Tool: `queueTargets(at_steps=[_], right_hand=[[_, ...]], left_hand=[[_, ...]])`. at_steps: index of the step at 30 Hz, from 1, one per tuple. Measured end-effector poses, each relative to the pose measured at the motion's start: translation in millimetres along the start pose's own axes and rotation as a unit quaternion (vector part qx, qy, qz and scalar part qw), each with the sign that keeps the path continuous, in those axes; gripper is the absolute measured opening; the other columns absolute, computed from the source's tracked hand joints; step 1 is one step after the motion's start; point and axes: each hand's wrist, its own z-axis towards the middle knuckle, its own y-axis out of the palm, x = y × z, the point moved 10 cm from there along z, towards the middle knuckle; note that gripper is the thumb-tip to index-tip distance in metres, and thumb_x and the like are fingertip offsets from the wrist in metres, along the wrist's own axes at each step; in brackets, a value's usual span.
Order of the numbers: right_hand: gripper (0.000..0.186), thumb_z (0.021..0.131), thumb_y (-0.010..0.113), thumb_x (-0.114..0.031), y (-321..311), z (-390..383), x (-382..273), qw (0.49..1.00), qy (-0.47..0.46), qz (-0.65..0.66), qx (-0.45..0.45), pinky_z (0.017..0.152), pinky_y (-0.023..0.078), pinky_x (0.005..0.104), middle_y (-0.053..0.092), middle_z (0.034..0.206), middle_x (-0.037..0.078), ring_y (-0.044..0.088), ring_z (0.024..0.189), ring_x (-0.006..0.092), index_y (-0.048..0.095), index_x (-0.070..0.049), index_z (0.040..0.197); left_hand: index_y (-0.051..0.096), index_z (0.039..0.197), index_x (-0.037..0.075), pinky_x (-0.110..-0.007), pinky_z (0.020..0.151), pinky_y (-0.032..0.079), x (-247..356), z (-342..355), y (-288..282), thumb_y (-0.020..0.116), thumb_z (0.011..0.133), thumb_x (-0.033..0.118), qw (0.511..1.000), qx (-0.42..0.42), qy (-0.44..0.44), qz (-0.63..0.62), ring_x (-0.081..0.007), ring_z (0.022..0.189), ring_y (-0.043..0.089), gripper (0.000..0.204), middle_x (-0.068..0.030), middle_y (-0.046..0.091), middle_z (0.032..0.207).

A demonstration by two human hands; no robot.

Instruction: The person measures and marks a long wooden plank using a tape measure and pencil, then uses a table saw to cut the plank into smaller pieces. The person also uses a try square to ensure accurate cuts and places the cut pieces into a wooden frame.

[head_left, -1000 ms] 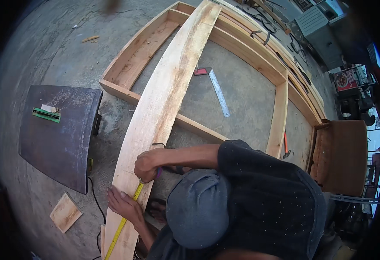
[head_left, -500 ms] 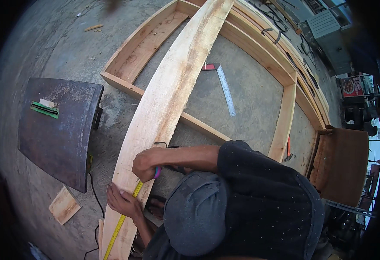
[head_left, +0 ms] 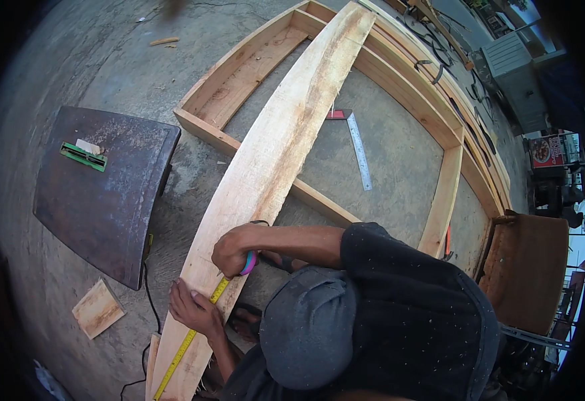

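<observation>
Neither of my hands shows. Below me a co-worker in a dark cap [head_left: 309,327] and black shirt [head_left: 413,314] bends over a long pale wooden board [head_left: 266,144]. Along its near end lies the yellow blade of a tape measure [head_left: 175,359]. One of the co-worker's hands [head_left: 196,309] rests across the blade with fingers stretched out. The other hand [head_left: 231,248] is closed at the blade's upper end, beside a rounded pink and teal thing [head_left: 248,262]. What that hand grips is mostly hidden.
The board lies across a curved wooden frame [head_left: 339,204]. Inside the frame is a square with a red handle [head_left: 359,150]. At left stands a dark metal-topped table [head_left: 105,200] with a green-edged slot. A wood offcut [head_left: 99,309] and black cable [head_left: 151,301] lie nearby. A brown cabinet [head_left: 533,267] stands right.
The whole view has shifted, so the board, frame and table now appear farther right. The co-worker's hands stay at about the same places on the board.
</observation>
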Motion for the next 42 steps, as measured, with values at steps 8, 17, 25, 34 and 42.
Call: queueTargets(at_steps=[8,17,25,34,42], right_hand=[[0.033,0.096,0.062,-0.025,-3,-18,-9,0.989,0.031,0.091,-0.109,0.066,0.059,0.0452,0.075,0.085,0.017,0.073,0.073,0.0285,0.078,0.003,0.093],[0.028,0.094,0.058,-0.019,-5,-24,-11,0.985,0.021,0.13,-0.11,0.057,0.06,0.0427,0.073,0.081,0.016,0.072,0.065,0.027,0.076,0.002,0.088],[0.026,0.092,0.057,-0.015,-1,-29,-8,0.978,0.044,0.157,-0.128,0.052,0.059,0.042,0.074,0.085,0.019,0.073,0.066,0.0278,0.075,0.003,0.09],[0.024,0.098,0.056,-0.017,0,-18,-11,0.986,0.009,0.091,-0.137,0.06,0.061,0.042,0.075,0.087,0.016,0.074,0.07,0.0258,0.072,0.001,0.098],[0.026,0.096,0.057,-0.017,-5,-33,-15,0.982,0.029,0.136,-0.131,0.055,0.06,0.0421,0.073,0.085,0.018,0.073,0.066,0.0275,0.073,0.004,0.094]], left_hand=[[0.062,0.142,0.004,-0.052,0.118,0.032,-3,1,-1,0.049,0.101,0.018,1.0,-0.004,-0.015,-0.001,-0.0361,0.137,0.054,0.045,-0.0188,0.061,0.145],[0.063,0.141,0.006,-0.054,0.118,0.029,-4,0,0,0.049,0.101,0.02,1.0,0.004,-0.015,-0.017,-0.0342,0.138,0.054,0.044,-0.0149,0.061,0.145],[0.063,0.142,0.005,-0.054,0.117,0.03,-3,1,2,0.05,0.101,0.019,1.0,0.0,-0.009,-0.016,-0.0353,0.137,0.054,0.045,-0.0161,0.062,0.144],[0.062,0.142,0.005,-0.054,0.117,0.031,-6,1,2,0.05,0.101,0.019,1.0,0.003,-0.004,-0.014,-0.0351,0.137,0.054,0.045,-0.0166,0.061,0.145],[0.063,0.141,0.004,-0.052,0.117,0.033,-2,2,-2,0.05,0.1,0.017,1.0,0.007,-0.004,-0.001,-0.0355,0.136,0.055,0.045,-0.0176,0.062,0.144]])
